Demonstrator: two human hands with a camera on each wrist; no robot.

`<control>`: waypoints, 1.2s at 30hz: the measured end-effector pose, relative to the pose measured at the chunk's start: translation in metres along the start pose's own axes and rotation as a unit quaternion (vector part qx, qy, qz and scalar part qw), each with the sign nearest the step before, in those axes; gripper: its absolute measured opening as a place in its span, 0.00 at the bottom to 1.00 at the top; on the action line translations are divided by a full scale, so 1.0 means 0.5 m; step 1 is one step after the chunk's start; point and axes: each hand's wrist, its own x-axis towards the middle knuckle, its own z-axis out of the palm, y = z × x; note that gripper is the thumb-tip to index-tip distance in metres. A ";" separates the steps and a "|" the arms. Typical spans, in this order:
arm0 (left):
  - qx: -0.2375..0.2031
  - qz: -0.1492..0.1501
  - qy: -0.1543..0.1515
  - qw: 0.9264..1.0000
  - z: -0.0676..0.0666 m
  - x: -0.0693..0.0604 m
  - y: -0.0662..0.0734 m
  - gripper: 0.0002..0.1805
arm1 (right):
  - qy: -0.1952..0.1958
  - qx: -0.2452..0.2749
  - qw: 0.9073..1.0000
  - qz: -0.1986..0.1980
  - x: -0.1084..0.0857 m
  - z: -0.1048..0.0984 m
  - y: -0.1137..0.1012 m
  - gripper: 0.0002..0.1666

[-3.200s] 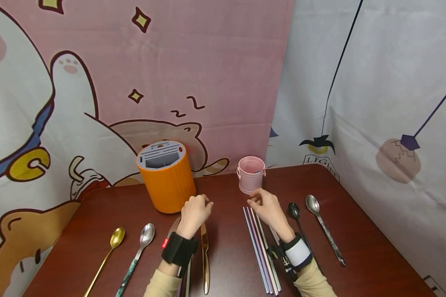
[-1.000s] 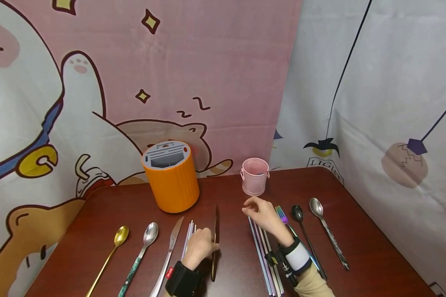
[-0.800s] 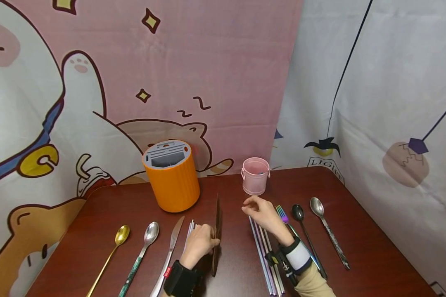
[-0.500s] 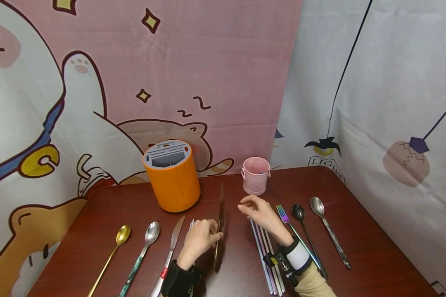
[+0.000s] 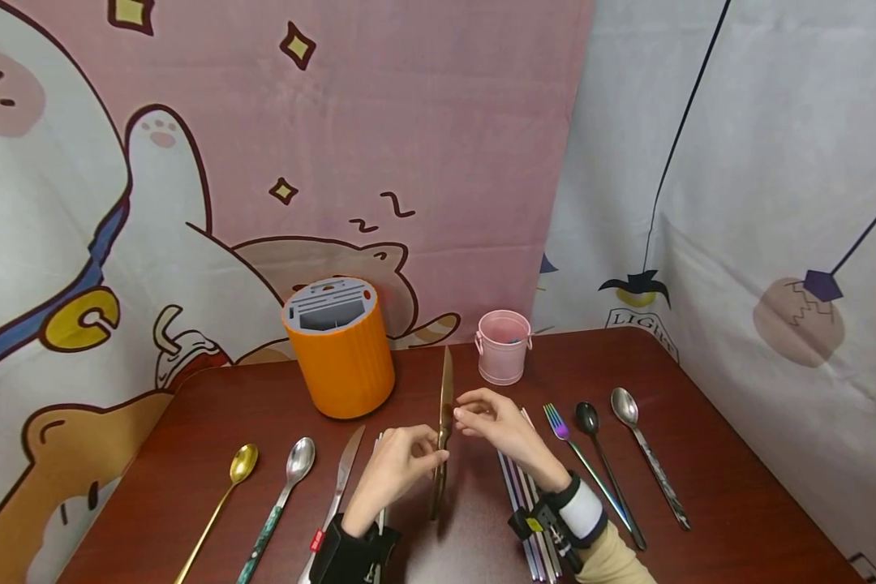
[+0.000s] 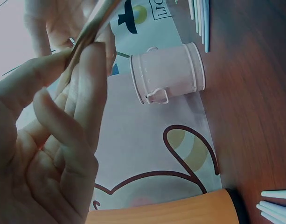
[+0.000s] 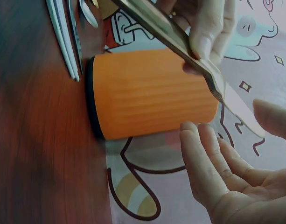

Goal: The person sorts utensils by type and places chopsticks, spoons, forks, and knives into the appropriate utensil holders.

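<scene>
My left hand [image 5: 401, 466] pinches a gold table knife [image 5: 445, 405] by its handle, thumb against fingers. The knife is lifted off the table with its blade pointing up and away. Beside the blade is my right hand [image 5: 502, 430], its thumb and fingers spread apart. In the right wrist view, the blade passes between the right thumb and the fingers [image 7: 198, 163] without visible contact. In the left wrist view, the left fingers [image 6: 89, 88] cover part of the handle. An orange utensil holder [image 5: 343, 365] with a grey slotted top stands behind the left hand.
A pink bucket [image 5: 500, 357] stands behind my right hand. To the left lie a gold spoon [image 5: 242, 465], a green-handled spoon [image 5: 299, 462] and a silver knife [image 5: 346, 462]. Chopsticks [image 5: 518, 495], a rainbow fork [image 5: 557, 422], a black spoon [image 5: 587, 418] and a patterned-handled spoon [image 5: 625, 405] lie right.
My left hand has taken hold of the gold knife and lifted it, tilting its blade upward and moving it rightward. My right hand has shifted left toward the blade.
</scene>
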 end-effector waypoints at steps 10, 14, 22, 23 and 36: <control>-0.039 0.019 -0.024 0.999 0.000 0.000 0.004 0.02 | -0.018 0.044 0.999 0.000 -0.006 0.018 -0.005 0.23; -0.049 0.027 -0.033 0.998 -0.001 0.000 0.005 0.03 | -0.018 0.040 0.999 -0.003 -0.007 0.020 -0.006 0.23; -0.049 0.038 -0.039 0.997 0.000 0.000 0.004 0.03 | -0.023 0.057 0.998 -0.002 -0.009 0.021 -0.008 0.21; -0.048 0.040 -0.040 0.997 0.000 0.000 0.003 0.03 | -0.022 0.062 0.998 0.000 -0.009 0.021 -0.008 0.21; -0.069 0.011 -0.051 0.996 0.000 0.002 0.006 0.05 | -0.007 0.069 0.997 -0.013 -0.010 0.022 -0.013 0.16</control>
